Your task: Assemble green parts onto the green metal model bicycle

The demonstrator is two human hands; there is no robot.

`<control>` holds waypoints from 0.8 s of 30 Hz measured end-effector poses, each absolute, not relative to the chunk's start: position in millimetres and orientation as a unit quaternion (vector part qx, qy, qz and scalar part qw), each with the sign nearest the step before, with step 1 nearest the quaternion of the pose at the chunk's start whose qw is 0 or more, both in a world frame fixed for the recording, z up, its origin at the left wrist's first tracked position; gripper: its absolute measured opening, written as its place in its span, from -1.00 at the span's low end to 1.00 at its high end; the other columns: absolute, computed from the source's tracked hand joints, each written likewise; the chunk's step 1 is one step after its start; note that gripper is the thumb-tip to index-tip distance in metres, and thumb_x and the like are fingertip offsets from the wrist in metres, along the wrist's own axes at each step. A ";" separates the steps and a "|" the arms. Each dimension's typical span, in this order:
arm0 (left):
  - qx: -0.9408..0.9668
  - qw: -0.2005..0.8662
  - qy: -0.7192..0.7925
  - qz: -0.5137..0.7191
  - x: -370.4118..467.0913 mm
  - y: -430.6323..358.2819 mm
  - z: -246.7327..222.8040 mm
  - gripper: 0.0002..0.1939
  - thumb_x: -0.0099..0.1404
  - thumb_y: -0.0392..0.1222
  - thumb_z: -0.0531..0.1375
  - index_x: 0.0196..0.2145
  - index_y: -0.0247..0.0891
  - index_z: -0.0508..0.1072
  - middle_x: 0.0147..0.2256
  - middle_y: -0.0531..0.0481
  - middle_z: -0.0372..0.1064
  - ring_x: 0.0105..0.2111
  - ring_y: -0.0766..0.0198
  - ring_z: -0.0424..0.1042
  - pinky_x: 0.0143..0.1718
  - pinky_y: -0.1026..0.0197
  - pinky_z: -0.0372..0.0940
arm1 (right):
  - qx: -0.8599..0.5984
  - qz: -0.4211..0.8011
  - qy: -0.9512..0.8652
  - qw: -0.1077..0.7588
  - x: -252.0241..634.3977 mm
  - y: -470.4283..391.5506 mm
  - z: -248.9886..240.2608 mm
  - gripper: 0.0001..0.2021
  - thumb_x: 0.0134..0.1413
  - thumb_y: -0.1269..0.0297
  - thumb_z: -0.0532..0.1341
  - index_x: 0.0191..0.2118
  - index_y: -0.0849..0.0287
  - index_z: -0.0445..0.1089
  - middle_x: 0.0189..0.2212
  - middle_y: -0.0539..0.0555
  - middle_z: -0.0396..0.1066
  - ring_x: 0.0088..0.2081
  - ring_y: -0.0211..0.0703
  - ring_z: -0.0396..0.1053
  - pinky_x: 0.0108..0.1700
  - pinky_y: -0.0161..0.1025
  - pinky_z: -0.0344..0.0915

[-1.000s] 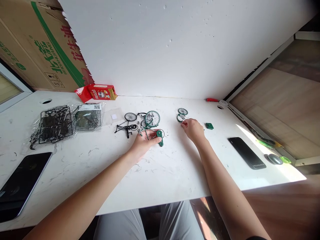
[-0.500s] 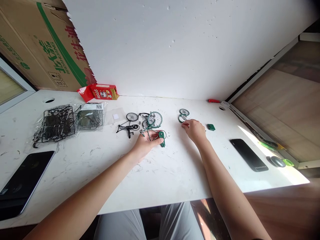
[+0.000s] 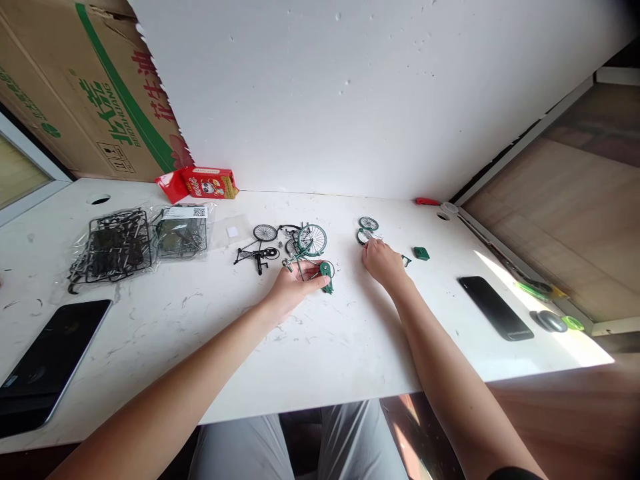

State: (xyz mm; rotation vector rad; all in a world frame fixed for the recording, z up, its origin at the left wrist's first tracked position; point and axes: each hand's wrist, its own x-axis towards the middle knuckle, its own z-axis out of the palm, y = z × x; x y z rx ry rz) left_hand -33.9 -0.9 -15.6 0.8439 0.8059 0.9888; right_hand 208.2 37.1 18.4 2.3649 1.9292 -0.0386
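Observation:
My left hand [image 3: 291, 291] is closed around a green model bicycle frame [image 3: 326, 273], with a thin-spoked green wheel [image 3: 313, 240] just beyond it. Fingers bent together, my right hand [image 3: 383, 261] rests low over the table beside small green parts; whatever its fingertips grip is hidden. Just past those fingertips lie a green-rimmed wheel [image 3: 369, 223] and a curved green piece [image 3: 363, 236]. To the left of my left hand are black bicycle parts [image 3: 257, 256] and a black wheel [image 3: 265, 233].
Plastic bags of black part frames [image 3: 120, 243] lie left, before a red box [image 3: 210, 183]. A large phone [image 3: 50, 367] is at the near left. At right are a small green block [image 3: 421, 253], another dark phone [image 3: 495, 308] and a grey rounded object [image 3: 551, 321].
My right hand has shifted slightly left and turned, uncovering a green part behind its wrist. My left hand still holds the bicycle frame; the view has shifted a little.

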 end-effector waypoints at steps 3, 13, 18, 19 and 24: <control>0.383 0.725 0.359 0.445 -33.9 -1.4 -14.6 -0.51 0.00 -0.22 0.59 -0.11 -0.33 0.61 -0.11 -0.15 0.59 -0.08 0.10 0.52 0.09 -0.05 0.35 | 0.771 -0.013 0.635 0.044 207.5 35.8 22.2 -0.64 0.52 0.34 -0.12 0.08 0.28 0.39 0.03 0.39 0.47 -0.01 0.13 0.47 -0.14 -0.13 0.28; 0.393 0.734 0.337 0.440 -34.0 -3.5 -9.4 -0.54 0.05 -0.26 0.57 -0.10 -0.38 0.61 -0.16 -0.15 0.59 -0.12 0.14 0.50 0.03 -0.01 0.37 | 0.794 -0.024 0.605 0.056 202.4 35.8 18.6 -0.68 0.45 0.40 -0.06 0.02 0.33 0.42 -0.11 0.39 0.52 -0.11 0.17 0.54 -0.16 -0.12 0.28; 0.393 0.733 0.337 0.441 -33.5 -3.0 -9.5 -0.56 0.04 -0.25 0.57 -0.13 -0.36 0.61 -0.16 -0.15 0.59 -0.12 0.12 0.51 0.05 -0.04 0.36 | 0.794 -0.035 0.605 0.049 204.5 35.4 14.0 -0.68 0.45 0.39 -0.07 0.06 0.37 0.38 -0.08 0.43 0.50 -0.07 0.21 0.54 -0.11 -0.08 0.31; 0.395 0.733 0.336 0.440 -33.4 -2.7 -9.9 -0.57 0.05 -0.24 0.57 -0.13 -0.35 0.61 -0.16 -0.16 0.59 -0.12 0.12 0.51 0.06 -0.04 0.36 | 0.794 -0.036 0.606 0.046 204.6 34.7 14.1 -0.68 0.46 0.39 -0.07 0.06 0.36 0.37 -0.08 0.43 0.50 -0.07 0.20 0.54 -0.10 -0.08 0.31; 0.397 0.734 0.338 0.435 -33.2 -1.2 -12.1 -0.57 0.04 -0.22 0.57 -0.12 -0.33 0.62 -0.14 -0.17 0.60 -0.10 0.08 0.53 0.06 -0.06 0.36 | 0.781 -0.057 0.622 0.008 204.6 28.4 19.0 -0.76 0.47 0.33 -0.04 -0.03 0.24 0.35 -0.13 0.33 0.50 -0.15 0.09 0.49 -0.15 -0.12 0.27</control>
